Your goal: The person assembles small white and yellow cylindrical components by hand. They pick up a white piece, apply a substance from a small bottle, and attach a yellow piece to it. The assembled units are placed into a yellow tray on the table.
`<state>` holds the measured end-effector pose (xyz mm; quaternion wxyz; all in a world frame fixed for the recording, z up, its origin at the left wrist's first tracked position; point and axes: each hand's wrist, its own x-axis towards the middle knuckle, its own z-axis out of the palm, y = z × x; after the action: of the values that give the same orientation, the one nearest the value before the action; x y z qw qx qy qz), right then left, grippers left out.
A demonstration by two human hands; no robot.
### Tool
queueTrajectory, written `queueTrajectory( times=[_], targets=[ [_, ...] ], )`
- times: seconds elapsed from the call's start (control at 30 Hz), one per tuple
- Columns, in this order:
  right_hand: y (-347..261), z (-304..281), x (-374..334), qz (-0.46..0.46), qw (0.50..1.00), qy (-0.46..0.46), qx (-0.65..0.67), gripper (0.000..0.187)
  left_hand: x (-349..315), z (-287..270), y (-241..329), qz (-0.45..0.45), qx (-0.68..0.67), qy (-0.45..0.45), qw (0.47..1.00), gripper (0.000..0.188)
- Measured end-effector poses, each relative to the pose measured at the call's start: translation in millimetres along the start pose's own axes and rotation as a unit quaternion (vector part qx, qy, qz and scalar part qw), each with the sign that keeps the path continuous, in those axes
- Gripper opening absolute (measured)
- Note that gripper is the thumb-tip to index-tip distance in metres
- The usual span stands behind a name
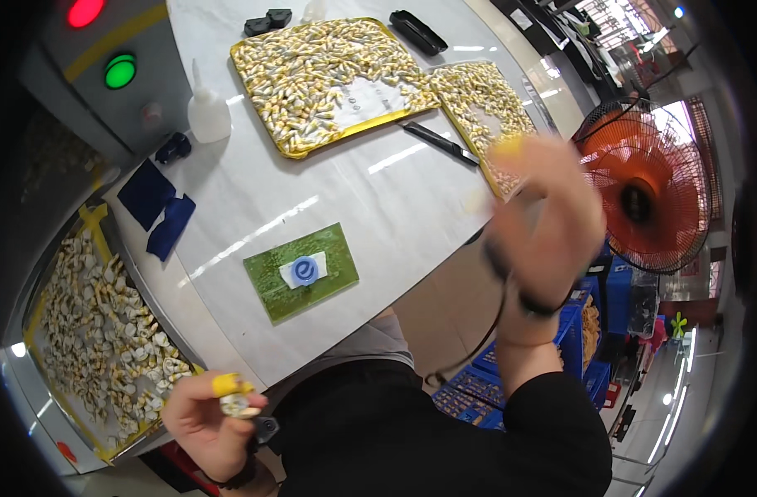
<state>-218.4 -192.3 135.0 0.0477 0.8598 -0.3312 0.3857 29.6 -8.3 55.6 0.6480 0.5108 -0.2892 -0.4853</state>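
At the lower left my left hand [204,422], a yellow cover on one finger, pinches a small white-and-yellow piece [236,404] between thumb and fingers. It is beside a tray of similar pieces [105,331]. My right hand [552,219] is smeared by motion, raised over the table's right edge, and also shows yellow at a fingertip. Whether it holds anything cannot be made out. Near it are a smaller tray of small pieces [478,91] and a black knife-like tool [441,143]. A green pad [300,294] with a white patch and blue disc [304,269] lies between my hands.
A large yellow-edged tray [362,126] of pieces lies at the far side of the white table [221,282]. A white squeeze bottle [209,116], dark blue cloths [147,195] and a black holder [418,31] stand around it. An orange fan [652,186] and blue crates [470,393] are right.
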Motion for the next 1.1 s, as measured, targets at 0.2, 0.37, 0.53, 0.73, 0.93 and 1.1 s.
queueTrajectory(
  times=[0.2, 0.37, 0.53, 0.73, 0.93, 1.1],
  targets=[
    [209.9, -0.4, -41.1, 0.212, 0.928, -0.265, -0.154, 0.016, -0.7, -14.3, -4.7, 0.003, 0.034, 0.009, 0.999, 0.052],
    [236.8, 26.7, -61.8, 0.223, 0.929, -0.270, -0.119, 0.012, -3.8, -17.8, -4.2, 0.020, 0.049, 0.013, 0.999, 0.052],
    [229.3, 30.1, -56.8, 0.168, 0.926, -0.290, -0.175, 0.013, -2.5, -18.5, -6.3, 0.025, 0.039, 0.011, 0.999, 0.051],
    [215.6, 21.9, -47.5, 0.209, 0.929, -0.223, -0.209, 0.010, -1.2, -20.9, -5.6, 0.029, 0.034, -0.012, 0.999, 0.049],
    [71.1, 19.5, -13.5, 0.125, 0.972, -0.181, 0.083, 0.016, -3.6, -27.1, -4.1, 0.020, 0.025, 0.003, 0.999, 0.046],
    [-13.0, 52.1, -27.6, -0.017, 0.924, -0.312, 0.218, 0.026, -0.5, -14.6, -3.3, 0.013, 0.064, 0.012, 0.998, 0.051]
  ],
)
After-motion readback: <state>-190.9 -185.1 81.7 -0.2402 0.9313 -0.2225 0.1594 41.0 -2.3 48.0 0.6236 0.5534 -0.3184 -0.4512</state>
